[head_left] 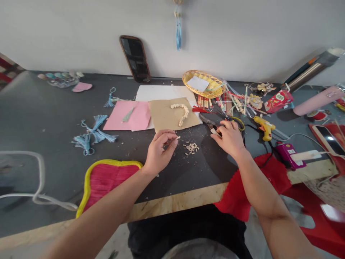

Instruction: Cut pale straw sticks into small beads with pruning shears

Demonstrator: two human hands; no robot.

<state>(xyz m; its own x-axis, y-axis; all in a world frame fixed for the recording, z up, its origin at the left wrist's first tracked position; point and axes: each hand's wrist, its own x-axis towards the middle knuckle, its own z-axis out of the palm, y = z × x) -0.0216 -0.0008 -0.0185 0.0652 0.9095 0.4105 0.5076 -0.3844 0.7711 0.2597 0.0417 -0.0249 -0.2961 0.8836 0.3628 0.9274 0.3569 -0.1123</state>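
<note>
The left hand (159,153) sits just left of the frame's centre with its fingers curled together, and thumb and forefinger pinch a small pale bead piece (178,137) at their tips. Just right of that pinch, a loose little heap of pale bead pieces (191,148) lies on the dark table (40,115). The right hand (229,138), right of centre, rests palm down with its fingers bent over the handles of a pair of pliers (210,120), whose dark jaws point toward the upper left; whether the fingers truly clamp the handles or only lie on them cannot be told. A small pale piece (215,131) shows at that hand's fingertips.

Above the hands, at the middle of the frame, a brown sheet of card (167,118) carries a curved row of pale beads (182,113) shaped like a hook. A pink sheet (136,117) lies beside it to the left, partly under it, with a white sheet (159,92) behind both. Farther up, a woven yellow basket (212,90) stands near the wall. Right of the right hand lies a yellow glue gun (265,126). At left of centre, blue tassels (94,135) lie on the table, and at the lower left a red mat with a yellow rim (107,178) reaches the table's near edge. Red cloth (237,198) hangs over the edge under the right forearm.
</note>
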